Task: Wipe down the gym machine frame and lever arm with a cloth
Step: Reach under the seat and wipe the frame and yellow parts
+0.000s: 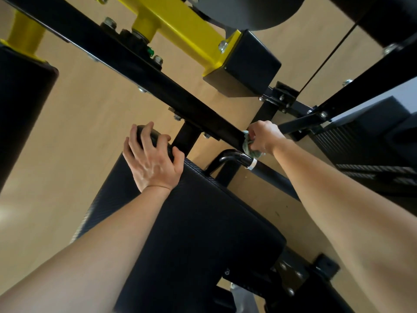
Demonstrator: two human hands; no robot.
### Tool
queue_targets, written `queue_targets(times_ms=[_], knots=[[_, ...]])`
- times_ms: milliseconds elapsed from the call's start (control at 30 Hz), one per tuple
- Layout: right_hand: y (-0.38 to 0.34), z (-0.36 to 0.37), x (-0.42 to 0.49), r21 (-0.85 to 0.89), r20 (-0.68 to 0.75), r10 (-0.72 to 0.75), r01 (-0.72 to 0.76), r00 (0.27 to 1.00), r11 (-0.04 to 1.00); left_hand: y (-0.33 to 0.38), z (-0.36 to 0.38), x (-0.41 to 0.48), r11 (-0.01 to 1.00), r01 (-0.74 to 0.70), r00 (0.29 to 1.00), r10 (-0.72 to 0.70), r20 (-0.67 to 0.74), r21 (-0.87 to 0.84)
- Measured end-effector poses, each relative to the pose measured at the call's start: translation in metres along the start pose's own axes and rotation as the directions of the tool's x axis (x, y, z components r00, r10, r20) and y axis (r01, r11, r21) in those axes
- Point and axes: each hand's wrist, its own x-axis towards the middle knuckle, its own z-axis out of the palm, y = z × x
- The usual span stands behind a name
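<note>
Green cloth [249,147] seems soft and light, best bunched in my curled right hand [264,137] at the end of the black frame beam [194,109], while my left hand [151,159] grips the pad [198,222] beside that beam.

Cloth [247,146] seemingly against frame beam [158,79]

The frame beam [158,82] is finished in glossy black, and the lever arm [187,26] is painted bright yellow. The cloth [248,147] is seen as pale green. The pad [203,222] is covered in black with a fine woven pattern. A white band [253,164] is set on the black handle [228,155]. The floor [90,123] is coloured light tan, with faint wood grain.
</note>
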Motion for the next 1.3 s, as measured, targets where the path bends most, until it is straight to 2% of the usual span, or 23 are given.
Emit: queue_targets(times_ms=[100, 167, 267, 367, 633, 900, 1000, 1200, 1300], knots=[[0.0, 0.002, 0.001, 0.042, -0.046, -0.038, 0.04, 0.998, 0.998, 0.001, 0.0, 0.0, 1.0, -0.003, 1.0, 0.003, -0.006, 0.001], [-0.01, -0.001, 0.002, 0.136, -0.094, -0.076, 0.088, 0.993, 0.987, 0.001, 0.0, 0.0, 1.0, -0.002, 1.0, 0.002, -0.011, 0.001], [-0.03, -0.01, 0.004, 0.272, -0.173, -0.162, 0.205, 0.972, 0.94, 0.001, -0.001, 0.0, 1.0, -0.006, 1.0, 0.006, -0.008, -0.002], [-0.043, -0.013, 0.008, 0.305, -0.201, -0.235, 0.289, 0.951, 0.908, 0.0, -0.001, 0.0, 1.0, 0.005, 1.0, -0.005, 0.0, -0.012], [-0.013, 0.002, 0.003, 0.394, -0.138, -0.174, 0.216, 0.975, 0.893, 0.001, -0.001, 0.0, 1.0, 0.002, 1.0, -0.002, -0.01, -0.012], [-0.075, -0.009, 0.01, 0.447, -0.267, -0.312, 0.404, 0.912, 0.798, 0.001, -0.002, 0.002, 1.0, 0.006, 1.0, -0.005, 0.022, -0.026], [-0.071, -0.007, 0.01, 0.343, -0.205, -0.336, 0.389, 0.919, 0.855, 0.001, -0.003, 0.002, 1.0, 0.006, 1.0, -0.005, 0.022, -0.031], [-0.013, -0.001, 0.003, 0.225, 0.018, -0.157, 0.149, 0.987, 0.963, 0.0, -0.003, 0.002, 1.0, -0.001, 0.999, 0.001, 0.032, -0.011], [-0.002, 0.001, 0.002, 0.191, 0.062, -0.112, 0.098, 0.992, 0.977, 0.0, -0.003, 0.002, 1.0, -0.007, 0.999, 0.007, 0.04, 0.0]])
